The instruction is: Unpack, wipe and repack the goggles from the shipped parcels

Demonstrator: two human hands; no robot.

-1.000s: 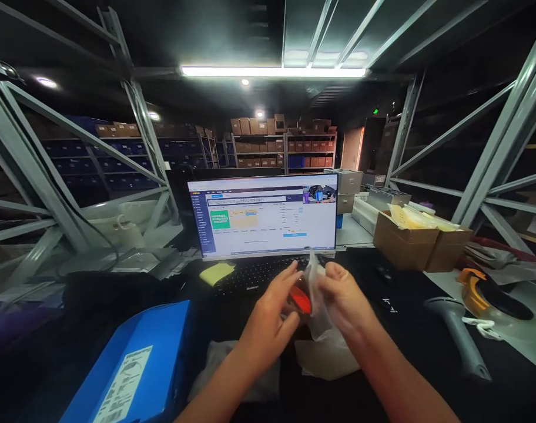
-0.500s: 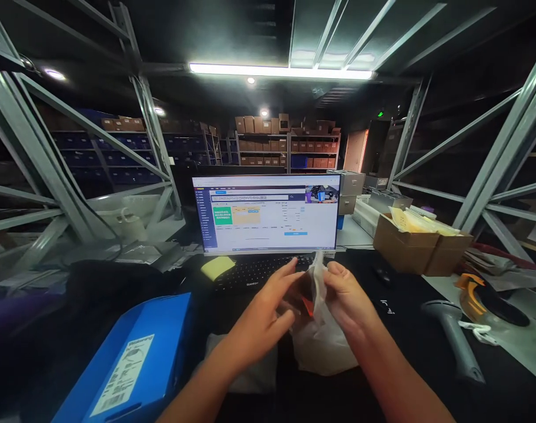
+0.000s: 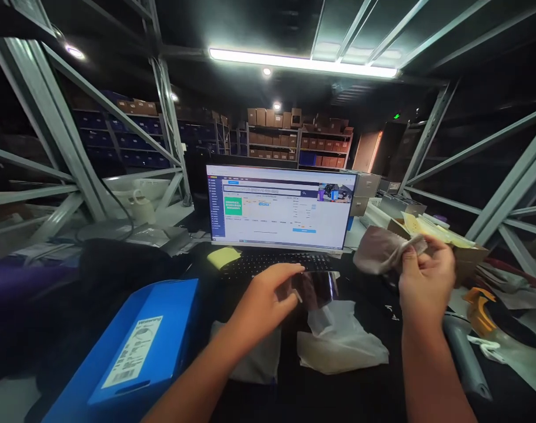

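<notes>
My left hand [image 3: 268, 296] is closed on a dark, glossy item [image 3: 315, 289] held just above the black desk, in front of the keyboard [image 3: 277, 262]. My right hand [image 3: 426, 273] is raised to the right and pinches a crumpled clear plastic bag [image 3: 380, 249] near the cardboard box [image 3: 466, 258]. An empty clear bag [image 3: 341, 341] lies on the desk below the dark item, and another pale bag [image 3: 257, 361] lies under my left forearm.
A lit monitor [image 3: 281, 205] stands behind the keyboard. A blue box with a label [image 3: 136, 352] sits at the front left. A yellow note [image 3: 224, 257] lies left of the keyboard. A grey handheld scanner [image 3: 464, 352] and orange-framed glasses [image 3: 492, 305] lie at the right. Metal racking surrounds the desk.
The hands have come apart: my right hand pulled a clear bag off to the right and up, and my left hand kept the dark item. The camera turned slightly left.
</notes>
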